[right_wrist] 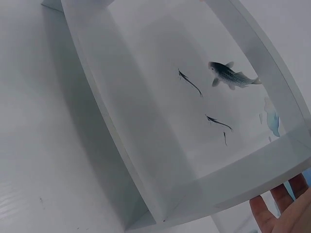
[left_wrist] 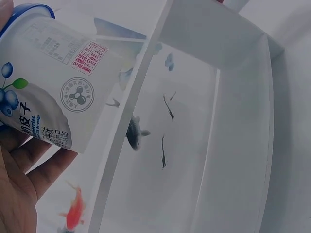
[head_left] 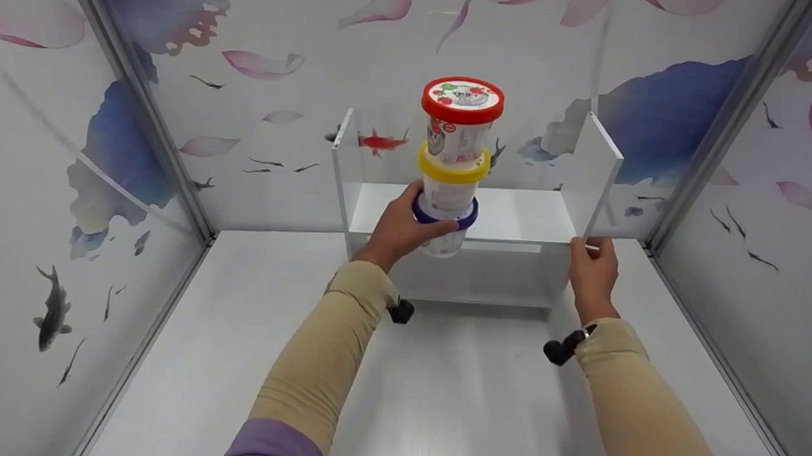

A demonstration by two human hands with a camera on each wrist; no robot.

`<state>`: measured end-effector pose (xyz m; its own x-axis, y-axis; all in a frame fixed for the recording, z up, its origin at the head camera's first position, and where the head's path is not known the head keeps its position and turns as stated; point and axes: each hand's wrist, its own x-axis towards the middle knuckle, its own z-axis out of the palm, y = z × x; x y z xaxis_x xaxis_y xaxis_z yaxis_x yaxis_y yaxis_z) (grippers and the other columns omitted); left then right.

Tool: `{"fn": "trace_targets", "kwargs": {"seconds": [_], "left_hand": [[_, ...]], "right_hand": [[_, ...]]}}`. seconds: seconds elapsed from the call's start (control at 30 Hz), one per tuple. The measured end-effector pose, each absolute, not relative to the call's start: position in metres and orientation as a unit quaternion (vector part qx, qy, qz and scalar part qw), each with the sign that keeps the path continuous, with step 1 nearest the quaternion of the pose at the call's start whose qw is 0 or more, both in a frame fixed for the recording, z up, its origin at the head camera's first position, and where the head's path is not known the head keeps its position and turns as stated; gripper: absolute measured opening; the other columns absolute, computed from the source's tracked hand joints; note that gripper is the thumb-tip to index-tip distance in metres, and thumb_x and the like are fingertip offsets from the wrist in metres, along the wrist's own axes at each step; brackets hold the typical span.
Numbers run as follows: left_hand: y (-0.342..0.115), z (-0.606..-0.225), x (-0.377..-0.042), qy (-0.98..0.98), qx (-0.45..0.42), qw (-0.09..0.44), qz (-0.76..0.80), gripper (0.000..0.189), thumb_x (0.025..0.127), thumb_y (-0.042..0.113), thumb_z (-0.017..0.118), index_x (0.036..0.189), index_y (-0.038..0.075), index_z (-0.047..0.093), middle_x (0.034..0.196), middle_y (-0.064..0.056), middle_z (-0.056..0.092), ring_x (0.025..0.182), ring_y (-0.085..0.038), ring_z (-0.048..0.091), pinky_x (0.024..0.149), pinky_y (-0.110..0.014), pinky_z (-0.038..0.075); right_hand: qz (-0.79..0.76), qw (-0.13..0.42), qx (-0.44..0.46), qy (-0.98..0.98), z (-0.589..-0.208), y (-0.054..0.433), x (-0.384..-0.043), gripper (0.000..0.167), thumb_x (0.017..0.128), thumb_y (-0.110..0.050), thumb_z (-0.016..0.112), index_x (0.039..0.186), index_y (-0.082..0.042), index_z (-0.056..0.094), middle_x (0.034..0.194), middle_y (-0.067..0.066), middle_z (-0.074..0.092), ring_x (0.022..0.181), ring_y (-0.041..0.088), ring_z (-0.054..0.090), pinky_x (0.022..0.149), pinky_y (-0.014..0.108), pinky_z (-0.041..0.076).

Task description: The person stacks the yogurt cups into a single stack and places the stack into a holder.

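My left hand (head_left: 400,229) grips the lowest of three stacked tubs, a white tub with a blue lid (head_left: 445,243). Blueberries are printed on its side (left_wrist: 53,77) in the left wrist view. On it stands a yellow-lidded tub (head_left: 449,194), and topmost is a red-lidded tub (head_left: 458,141) with strawberries on its lid. The stack is held upright in front of a white shelf (head_left: 519,214) with raised side panels. At the shelf's right side, my right hand (head_left: 595,271) holds the front edge of the side panel (head_left: 601,169) between thumb and fingers.
The shelf stands on a white table (head_left: 259,318) against the back wall. Lower down it has an open compartment (head_left: 473,274). Printed walls (head_left: 113,168) with fish and petals enclose the left, back and right sides.
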<state>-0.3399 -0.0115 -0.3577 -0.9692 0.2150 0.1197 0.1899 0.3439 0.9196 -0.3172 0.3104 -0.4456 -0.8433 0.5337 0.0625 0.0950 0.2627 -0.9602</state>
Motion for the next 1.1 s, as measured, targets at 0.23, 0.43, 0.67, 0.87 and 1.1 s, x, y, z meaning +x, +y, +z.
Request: {"fn": "trace_targets", "kwargs": {"seconds": [0.23,0.43,0.67,0.87,1.1], "left_hand": [[-0.006,-0.358,-0.355,0.813,0.118,0.014,0.570,0.099,0.069,0.053,0.090,0.151,0.032,0.038,0.143,0.009,0.053,0.133,-0.021,0.050,0.114,-0.056,0.038],[0.002,-0.357,-0.363,0.819,0.104,0.014,0.564,0.100,0.071,0.052,0.089,0.153,0.030,0.036,0.146,0.007,0.052,0.136,-0.023,0.049,0.115,-0.054,0.037],[0.012,-0.361,-0.368,0.823,0.099,0.017,0.560,0.102,0.072,0.054,0.088,0.154,0.028,0.034,0.148,0.005,0.050,0.137,-0.023,0.048,0.115,-0.054,0.037],[0.017,-0.365,-0.372,0.814,0.091,0.010,0.573,0.102,0.073,0.053,0.088,0.155,0.027,0.033,0.148,0.005,0.049,0.137,-0.023,0.048,0.115,-0.053,0.037],[0.031,-0.370,-0.380,0.805,0.087,0.009,0.586,0.108,0.072,0.058,0.086,0.158,0.030,0.027,0.154,0.004,0.044,0.141,-0.023,0.044,0.118,-0.053,0.033]], "right_hand": [[0.563,0.203,-0.202,-0.775,-0.447,0.310,-0.317,0.044,0.101,-0.042,0.047,0.129,-0.009,0.052,0.130,0.013,0.055,0.111,0.024,0.054,0.084,0.034,0.049],[0.571,0.198,-0.206,-0.770,-0.446,0.310,-0.317,0.043,0.101,-0.042,0.048,0.130,-0.010,0.051,0.130,0.013,0.054,0.110,0.023,0.053,0.085,0.033,0.049],[0.571,0.208,-0.197,-0.769,-0.447,0.309,-0.316,0.043,0.102,-0.042,0.049,0.128,-0.008,0.052,0.126,0.014,0.055,0.106,0.023,0.054,0.083,0.033,0.048],[0.567,0.207,-0.191,-0.774,-0.446,0.309,-0.317,0.046,0.102,-0.044,0.047,0.130,-0.007,0.051,0.128,0.015,0.055,0.110,0.025,0.054,0.087,0.035,0.049],[0.563,0.205,-0.201,-0.775,-0.446,0.310,-0.316,0.044,0.101,-0.042,0.048,0.128,-0.008,0.052,0.128,0.014,0.056,0.109,0.025,0.055,0.084,0.034,0.049]]}}
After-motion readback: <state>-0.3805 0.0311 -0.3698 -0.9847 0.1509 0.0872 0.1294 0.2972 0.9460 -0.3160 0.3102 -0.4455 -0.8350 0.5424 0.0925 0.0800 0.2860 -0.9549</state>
